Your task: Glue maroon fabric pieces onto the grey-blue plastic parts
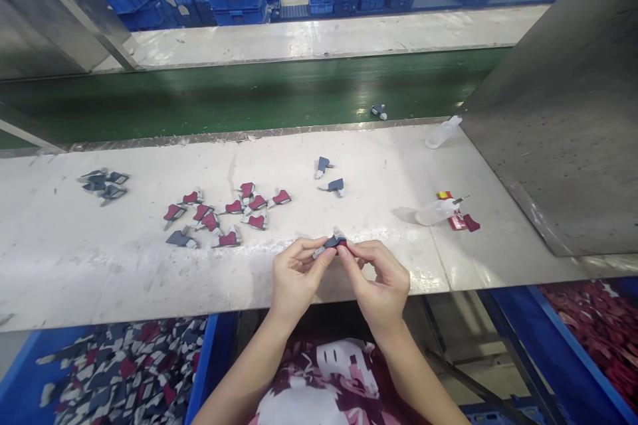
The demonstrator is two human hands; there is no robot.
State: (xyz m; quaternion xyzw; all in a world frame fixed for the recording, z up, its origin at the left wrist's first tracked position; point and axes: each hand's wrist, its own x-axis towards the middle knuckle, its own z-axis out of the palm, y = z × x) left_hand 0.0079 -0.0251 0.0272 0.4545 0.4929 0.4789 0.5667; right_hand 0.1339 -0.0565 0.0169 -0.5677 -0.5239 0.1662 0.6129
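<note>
Between my two hands, just above the near edge of the white worktop, is a small moulded plastic part in dark blue, light grey and red. My left hand pinches its left end between thumb and fingers. On the other side my right hand grips the right end, its thumb and forefinger at the red piece. Farther up the worktop lie two similar blue-grey parts. A loose group of red-sided parts is spread to the left of my hands.
A green conveyor belt runs behind the worktop. Two translucent bottles stand at right, one beside a small red-yellow box. Blue bins hold mixed parts at lower left and red pieces at lower right. A metal panel borders the right.
</note>
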